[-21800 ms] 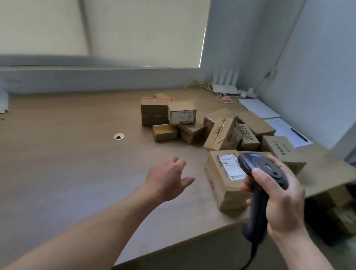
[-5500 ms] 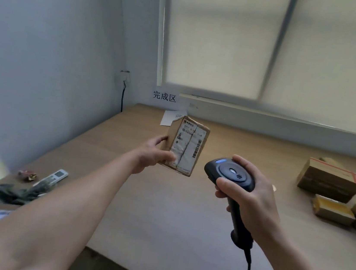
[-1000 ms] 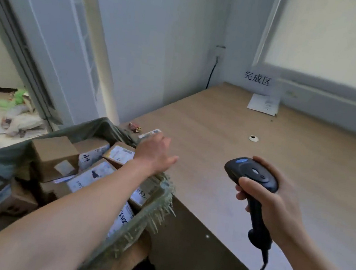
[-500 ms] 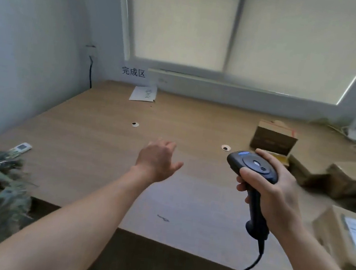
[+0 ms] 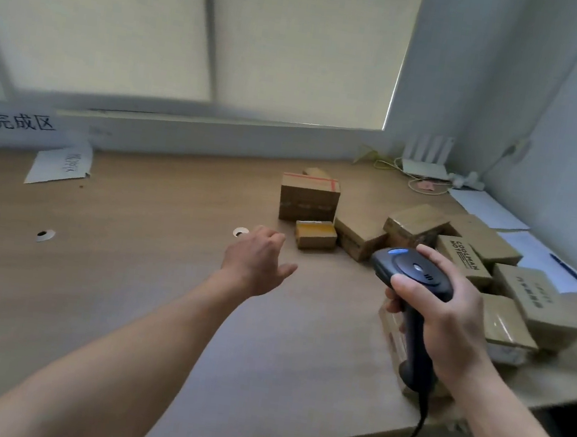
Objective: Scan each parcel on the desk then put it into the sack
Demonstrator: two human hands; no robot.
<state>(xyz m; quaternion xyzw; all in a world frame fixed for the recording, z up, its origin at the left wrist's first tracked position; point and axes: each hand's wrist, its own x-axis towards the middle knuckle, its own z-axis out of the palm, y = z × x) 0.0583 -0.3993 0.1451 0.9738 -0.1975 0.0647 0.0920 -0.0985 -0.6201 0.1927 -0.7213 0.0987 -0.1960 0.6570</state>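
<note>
Several brown cardboard parcels lie clustered on the right half of the wooden desk (image 5: 121, 306). A box with red tape (image 5: 308, 199) stands at the back, a small yellow-taped box (image 5: 315, 234) in front of it, and a box printed COOLMAN (image 5: 464, 258) further right. My left hand (image 5: 256, 260) hovers empty with fingers apart, just left of the small box. My right hand (image 5: 447, 312) grips a black barcode scanner (image 5: 410, 274) above the nearest parcel (image 5: 504, 325), which it partly hides. The sack is out of view.
A white router (image 5: 424, 163) with cables sits in the back right corner. White papers with a pen (image 5: 566, 269) lie along the right wall. A loose paper sheet (image 5: 61, 164) and a sign with Chinese characters (image 5: 23, 121) are at the back left. The desk has cable holes (image 5: 44, 234).
The view has swung from the sack on the left back to the parcels on the right. My empty left hand has come away from the sack and reaches toward the small boxes.
</note>
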